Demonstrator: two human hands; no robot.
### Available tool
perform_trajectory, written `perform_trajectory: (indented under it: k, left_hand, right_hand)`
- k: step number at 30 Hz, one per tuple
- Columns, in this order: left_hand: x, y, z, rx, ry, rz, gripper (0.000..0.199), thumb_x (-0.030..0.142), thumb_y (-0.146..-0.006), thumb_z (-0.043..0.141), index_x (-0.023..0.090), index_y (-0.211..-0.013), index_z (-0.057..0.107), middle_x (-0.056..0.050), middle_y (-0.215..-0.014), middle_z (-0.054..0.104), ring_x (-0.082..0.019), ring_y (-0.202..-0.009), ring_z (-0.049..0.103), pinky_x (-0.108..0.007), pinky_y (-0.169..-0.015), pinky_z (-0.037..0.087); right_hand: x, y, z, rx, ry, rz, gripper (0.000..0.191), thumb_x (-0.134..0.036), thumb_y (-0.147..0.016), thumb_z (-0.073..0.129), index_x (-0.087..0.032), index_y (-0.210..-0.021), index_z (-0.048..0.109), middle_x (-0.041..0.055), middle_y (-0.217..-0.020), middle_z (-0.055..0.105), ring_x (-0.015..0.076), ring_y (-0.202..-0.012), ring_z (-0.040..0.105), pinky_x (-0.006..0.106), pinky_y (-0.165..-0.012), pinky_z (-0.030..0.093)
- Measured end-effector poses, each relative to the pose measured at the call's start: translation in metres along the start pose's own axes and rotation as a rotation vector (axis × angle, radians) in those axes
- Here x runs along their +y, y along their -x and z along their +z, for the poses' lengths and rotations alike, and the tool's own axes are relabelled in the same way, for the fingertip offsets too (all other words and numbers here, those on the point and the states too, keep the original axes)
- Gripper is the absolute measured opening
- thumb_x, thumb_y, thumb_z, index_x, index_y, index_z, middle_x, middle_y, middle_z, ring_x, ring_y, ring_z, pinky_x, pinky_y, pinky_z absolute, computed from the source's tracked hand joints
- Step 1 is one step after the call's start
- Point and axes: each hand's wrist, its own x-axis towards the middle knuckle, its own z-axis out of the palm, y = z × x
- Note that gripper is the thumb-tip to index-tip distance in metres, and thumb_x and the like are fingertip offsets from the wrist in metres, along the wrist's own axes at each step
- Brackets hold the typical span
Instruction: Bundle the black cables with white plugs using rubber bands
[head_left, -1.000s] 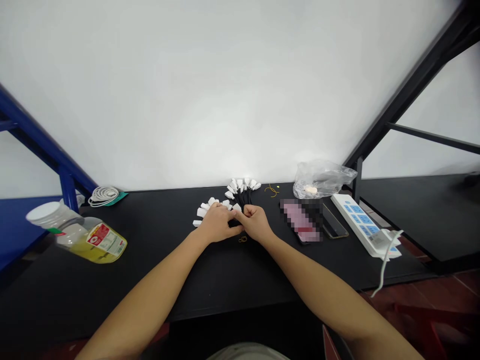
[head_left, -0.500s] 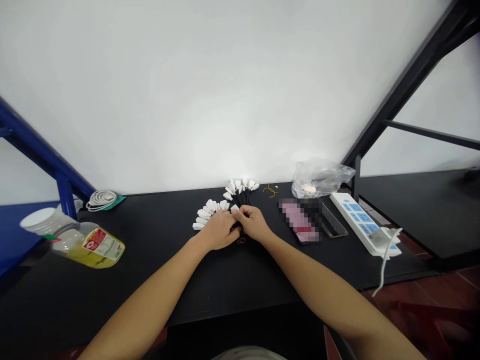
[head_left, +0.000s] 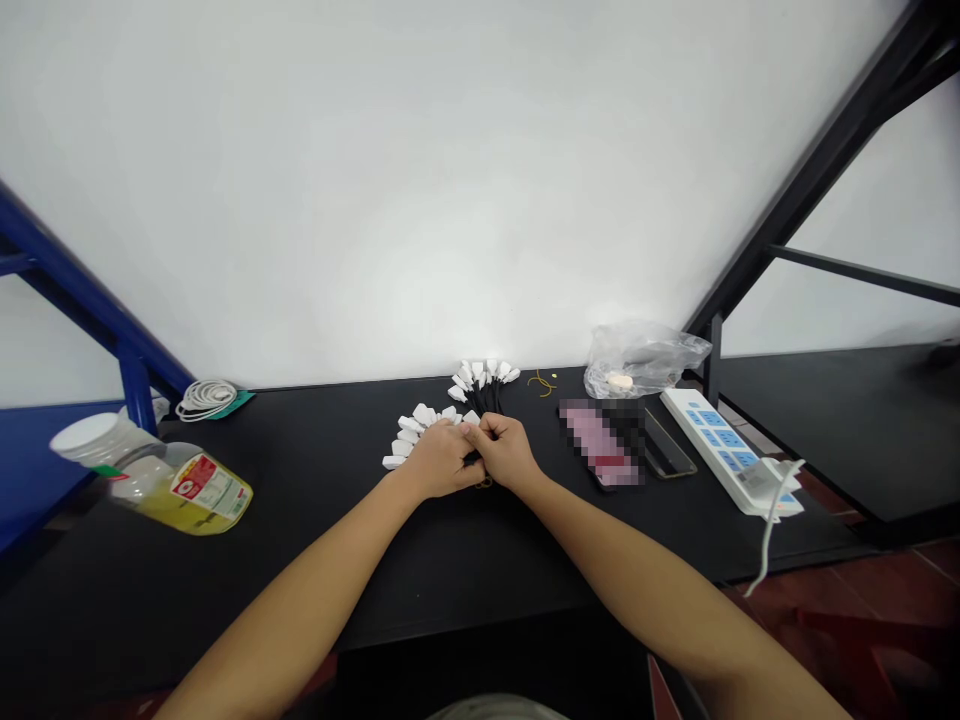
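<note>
My left hand (head_left: pixel 441 460) and my right hand (head_left: pixel 508 452) meet at the middle of the black table, fingers curled and fingertips touching. Between and under them are black cables, mostly hidden. White connectors (head_left: pixel 406 436) fan out to the left of and behind my left hand. Behind my right hand lies a second bundle of white connectors (head_left: pixel 480 373) on black leads. Small yellowish bands (head_left: pixel 484 483) show just below the fingers. What exactly the fingertips pinch is hidden.
On the black table (head_left: pixel 450 590) are a bottle of yellow liquid (head_left: pixel 191 490), a coiled white cable (head_left: pixel 207 398), yellow bands (head_left: pixel 541 382), a plastic bag (head_left: pixel 641 362), a blurred pink phone-like object (head_left: pixel 600 443), a dark phone-like object (head_left: pixel 670 445) and a power strip (head_left: pixel 720 440).
The fingertips have drawn slightly closer together, and the white connectors beside my left hand have shifted a little. The view has moved slightly.
</note>
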Motion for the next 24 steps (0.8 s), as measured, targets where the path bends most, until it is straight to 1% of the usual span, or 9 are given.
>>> perform_trajectory:
  k: [4, 8, 11, 14, 16, 20, 24]
  left_hand:
    - [-0.002, 0.000, 0.002, 0.004, -0.011, -0.006, 0.016, 0.031, -0.083, 0.060, 0.019, -0.072, 0.065, -0.004, -0.073, 0.068, -0.020, -0.069, 0.058, -0.036, -0.073, 0.041]
    - [-0.003, 0.001, 0.003, -0.021, -0.012, -0.013, 0.020, 0.035, -0.086, 0.060, 0.019, -0.074, 0.066, -0.005, -0.077, 0.069, -0.021, -0.071, 0.059, -0.037, -0.074, 0.041]
    - [-0.008, 0.001, 0.003, -0.035, -0.019, -0.047, 0.025, 0.040, -0.089, 0.059, 0.020, -0.078, 0.067, -0.005, -0.073, 0.067, -0.021, -0.069, 0.059, -0.037, -0.074, 0.040]
    - [-0.015, 0.002, 0.002, -0.021, -0.034, -0.119, 0.035, 0.052, -0.092, 0.056, 0.021, -0.081, 0.068, -0.002, -0.062, 0.061, -0.020, -0.063, 0.056, -0.037, -0.072, 0.039]
    - [-0.018, 0.003, 0.002, -0.012, -0.037, -0.139, 0.039, 0.056, -0.093, 0.055, 0.021, -0.082, 0.069, -0.002, -0.060, 0.060, -0.020, -0.062, 0.055, -0.037, -0.072, 0.039]
    - [-0.018, 0.004, 0.000, -0.011, -0.025, -0.162, 0.040, 0.055, -0.093, 0.055, 0.021, -0.078, 0.069, -0.002, -0.062, 0.061, -0.020, -0.064, 0.056, -0.037, -0.074, 0.038]
    - [-0.016, 0.004, -0.002, -0.013, -0.003, -0.174, 0.043, 0.056, -0.093, 0.054, 0.020, -0.073, 0.067, -0.003, -0.064, 0.063, -0.020, -0.066, 0.057, -0.037, -0.075, 0.039]
  right_hand:
    - [0.000, 0.000, -0.001, -0.015, -0.032, 0.006, 0.050, -0.050, -0.082, 0.062, -0.022, -0.056, 0.030, -0.0063, -0.056, 0.027, 0.0094, -0.055, 0.027, 0.024, -0.051, 0.024]
    - [-0.001, 0.000, -0.002, -0.049, -0.058, 0.022, 0.052, -0.054, -0.081, 0.062, -0.022, -0.055, 0.030, -0.0061, -0.056, 0.026, 0.0093, -0.054, 0.026, 0.024, -0.050, 0.023]
    - [-0.004, 0.000, -0.003, 0.002, -0.064, 0.045, 0.057, -0.056, -0.080, 0.062, -0.022, -0.054, 0.024, -0.0061, -0.055, 0.023, 0.0089, -0.054, 0.024, 0.024, -0.049, 0.022]
    - [-0.006, 0.001, -0.005, 0.026, -0.105, 0.050, 0.059, -0.055, -0.079, 0.066, -0.023, -0.055, 0.022, -0.0067, -0.053, 0.023, 0.0081, -0.052, 0.024, 0.023, -0.047, 0.022]
    - [-0.005, 0.001, -0.006, -0.013, -0.169, 0.066, 0.056, -0.054, -0.077, 0.068, -0.023, -0.057, 0.026, -0.0073, -0.052, 0.028, 0.0077, -0.050, 0.027, 0.022, -0.046, 0.023]
    - [0.000, 0.000, -0.003, -0.088, -0.341, 0.192, 0.047, -0.053, -0.077, 0.072, -0.024, -0.065, 0.036, -0.0090, -0.048, 0.040, 0.0075, -0.040, 0.034, 0.021, -0.038, 0.025]
    - [0.007, -0.002, 0.001, -0.140, -0.533, 0.279, 0.049, -0.051, -0.071, 0.079, -0.024, -0.069, 0.038, -0.0115, -0.047, 0.041, 0.0069, -0.036, 0.035, 0.020, -0.034, 0.029]
